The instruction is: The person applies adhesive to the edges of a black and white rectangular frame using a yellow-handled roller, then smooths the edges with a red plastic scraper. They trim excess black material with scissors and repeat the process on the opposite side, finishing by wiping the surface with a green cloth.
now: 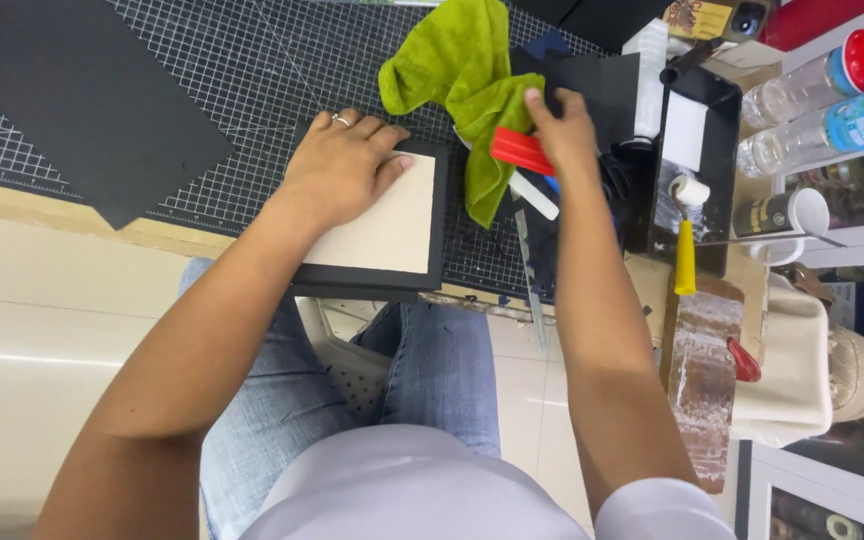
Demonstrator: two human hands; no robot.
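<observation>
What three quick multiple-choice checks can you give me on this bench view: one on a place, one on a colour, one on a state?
1. Where does the left hand rest?
A. on the beige board with black border
B. on a bottle
C. on the person's lap

2. What colour is the cloth by the right hand?
A. white
B. green
C. blue

3. How is the left hand placed?
A. clenched in a fist in the air
B. pinching a pen
C. laid flat, palm down

Answers:
1 A, the hand lies on the board's upper corner, on the gridded cutting mat.
2 B, the cloth is plainly yellow-green.
3 C, the fingers are spread flat on the board.
</observation>
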